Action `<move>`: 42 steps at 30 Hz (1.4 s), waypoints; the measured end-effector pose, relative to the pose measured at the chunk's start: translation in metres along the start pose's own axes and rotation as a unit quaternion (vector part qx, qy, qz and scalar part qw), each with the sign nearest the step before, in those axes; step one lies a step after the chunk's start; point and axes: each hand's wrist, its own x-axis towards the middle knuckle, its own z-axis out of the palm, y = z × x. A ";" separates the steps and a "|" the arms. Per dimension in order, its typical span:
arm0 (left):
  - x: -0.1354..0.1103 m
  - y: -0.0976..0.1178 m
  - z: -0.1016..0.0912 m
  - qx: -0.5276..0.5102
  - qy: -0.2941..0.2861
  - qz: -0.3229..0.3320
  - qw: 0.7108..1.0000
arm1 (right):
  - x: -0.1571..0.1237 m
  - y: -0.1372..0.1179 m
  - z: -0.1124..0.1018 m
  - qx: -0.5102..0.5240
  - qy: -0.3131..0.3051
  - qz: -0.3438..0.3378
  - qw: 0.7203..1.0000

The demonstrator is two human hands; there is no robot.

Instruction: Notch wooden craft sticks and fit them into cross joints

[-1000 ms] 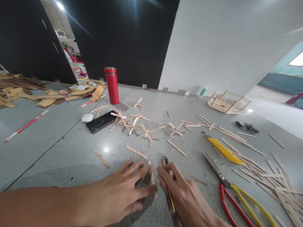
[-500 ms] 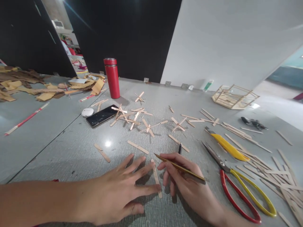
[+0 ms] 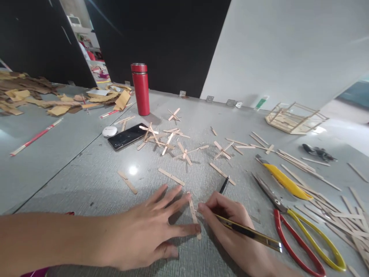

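Note:
My left hand (image 3: 150,231) lies flat on the grey table (image 3: 72,173), fingers spread, its fingertips pressing on a wooden stick (image 3: 193,214). My right hand (image 3: 230,227) is closed on a thin gold-coloured knife (image 3: 248,232), whose tip touches the stick near its middle. A black pen (image 3: 224,185) pokes out from behind my right hand's fingers; whether the hand holds it I cannot tell.
Loose wooden sticks (image 3: 173,142) litter the table. Red and yellow scissors (image 3: 300,234) and a yellow cutter (image 3: 284,177) lie to the right. A phone (image 3: 128,136), white case (image 3: 109,131), red flask (image 3: 140,89), stick frame (image 3: 294,117) and cardboard scraps (image 3: 37,98) sit farther back.
My right hand turned the gold knife from pointing away to lying across, then brought its tip down onto the stick. My left hand stayed flat on the stick.

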 end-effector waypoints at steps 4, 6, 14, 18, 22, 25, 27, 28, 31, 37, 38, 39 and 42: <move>0.001 -0.002 0.000 -0.001 0.020 0.019 1.000 | 0.001 0.002 0.001 0.008 -0.034 0.048 0.998; 0.001 -0.003 0.002 -0.002 0.030 0.024 0.999 | 0.002 0.004 0.002 -0.023 -0.025 0.038 0.999; 0.001 -0.006 0.006 0.001 0.054 0.032 0.998 | 0.005 0.009 0.004 -0.057 -0.007 -0.001 0.998; 0.001 -0.005 0.006 -0.001 0.050 0.034 0.998 | 0.006 0.006 0.005 -0.056 -0.005 -0.007 0.998; 0.002 -0.004 0.004 0.004 0.037 0.035 0.999 | 0.007 0.004 0.006 -0.062 -0.002 -0.014 0.998; 0.003 -0.004 0.000 -0.003 0.042 0.045 0.998 | 0.007 0.003 0.006 -0.065 -0.003 -0.017 0.998; 0.004 -0.004 -0.002 -0.012 0.040 0.050 0.998 | 0.007 0.003 0.006 -0.067 -0.006 -0.019 0.998; 0.004 -0.004 -0.003 -0.015 0.035 0.051 0.998 | 0.007 0.003 0.006 -0.068 -0.008 -0.020 0.997; 0.006 -0.005 -0.006 -0.020 0.023 0.053 0.998 | 0.006 0.003 0.006 -0.079 -0.011 -0.022 0.997; 0.007 -0.006 -0.002 -0.015 0.044 0.072 0.996 | 0.005 0.005 0.007 -0.115 0.000 -0.039 0.993; 0.007 -0.006 -0.001 -0.012 0.045 0.072 0.996 | 0.005 0.005 0.007 -0.122 0.003 -0.043 0.992; 0.007 -0.006 0.001 -0.010 0.046 0.071 0.996 | 0.005 0.005 0.008 -0.128 0.005 -0.048 0.991; 0.007 -0.005 0.003 -0.003 0.037 0.063 0.997 | 0.006 0.007 0.010 -0.141 0.011 -0.063 0.988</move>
